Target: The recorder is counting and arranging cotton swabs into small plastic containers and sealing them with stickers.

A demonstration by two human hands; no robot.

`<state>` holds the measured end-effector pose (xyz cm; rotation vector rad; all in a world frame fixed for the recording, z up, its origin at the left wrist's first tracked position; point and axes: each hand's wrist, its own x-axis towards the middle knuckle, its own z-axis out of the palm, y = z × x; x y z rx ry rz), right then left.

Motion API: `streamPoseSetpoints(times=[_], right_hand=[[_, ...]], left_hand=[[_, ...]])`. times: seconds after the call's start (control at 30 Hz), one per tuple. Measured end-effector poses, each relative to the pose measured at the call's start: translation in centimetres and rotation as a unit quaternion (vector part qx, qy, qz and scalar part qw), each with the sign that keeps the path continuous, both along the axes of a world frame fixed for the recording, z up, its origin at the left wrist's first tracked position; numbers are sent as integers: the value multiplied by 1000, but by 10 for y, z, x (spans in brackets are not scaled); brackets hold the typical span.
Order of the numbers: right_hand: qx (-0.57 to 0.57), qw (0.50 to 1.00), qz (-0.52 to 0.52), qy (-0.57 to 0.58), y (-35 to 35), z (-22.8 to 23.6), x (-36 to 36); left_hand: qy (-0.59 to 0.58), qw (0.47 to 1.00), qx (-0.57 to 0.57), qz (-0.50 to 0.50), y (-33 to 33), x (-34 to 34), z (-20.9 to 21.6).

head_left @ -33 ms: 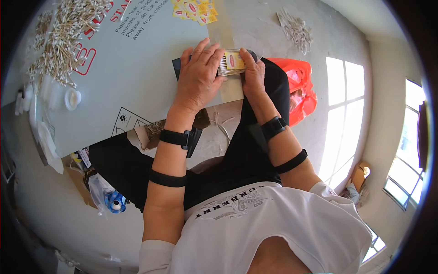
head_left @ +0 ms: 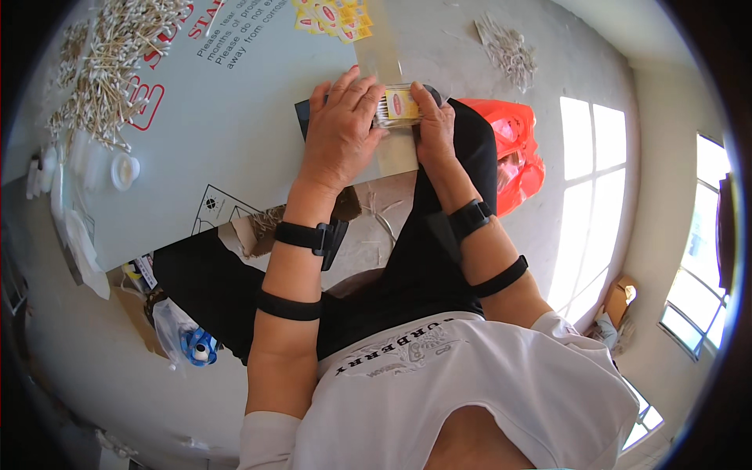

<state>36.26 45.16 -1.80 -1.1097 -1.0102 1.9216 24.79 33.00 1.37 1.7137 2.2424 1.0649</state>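
Observation:
Both my hands hold a small clear pack of cotton swabs (head_left: 390,122) with a yellow label (head_left: 402,103) on top, over the table's right edge. My left hand (head_left: 338,137) covers the pack's left end, its fingers bent over the far side and its thumb on the near side. At the right end, my right hand (head_left: 437,129) grips the pack, thumb on top and the other fingers mostly hidden beneath. Swab tips show through the clear wall between the hands. A dark flat thing (head_left: 303,115) sticks out from under my left hand.
A large heap of loose cotton swabs (head_left: 106,66) lies on the grey table (head_left: 235,117) at far left, near a round white lid (head_left: 124,170). Yellow labels (head_left: 335,17) lie at the far edge. More swabs (head_left: 507,53) and a red plastic bag (head_left: 517,149) are on the right.

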Motion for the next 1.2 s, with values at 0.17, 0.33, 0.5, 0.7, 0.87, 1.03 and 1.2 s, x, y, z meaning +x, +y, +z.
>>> streamPoseSetpoints(times=[0.17, 0.33, 0.5, 0.7, 0.87, 1.03, 1.2], right_hand=[[-9, 1000, 12, 10, -1, 4, 0], [-1, 1000, -5, 2, 0, 3, 2], [-6, 1000, -4, 15, -3, 4, 0], [-17, 999, -10, 27, -4, 7, -1], [-3, 1000, -5, 13, -5, 12, -2], [-8, 1000, 1, 17, -4, 11, -1], [-22, 1000, -2, 7, -4, 8, 1]], left_hand=[[14, 1000, -9, 9, 1, 3, -3], [76, 995, -18, 59, -1, 29, 7], [24, 994, 72, 82, -6, 26, 1], [52, 994, 89, 44, 3, 17, 7], [80, 993, 86, 29, 10, 13, 1], [44, 996, 73, 38, 13, 14, 0], [-33, 993, 42, 101, 12, 23, 3]])
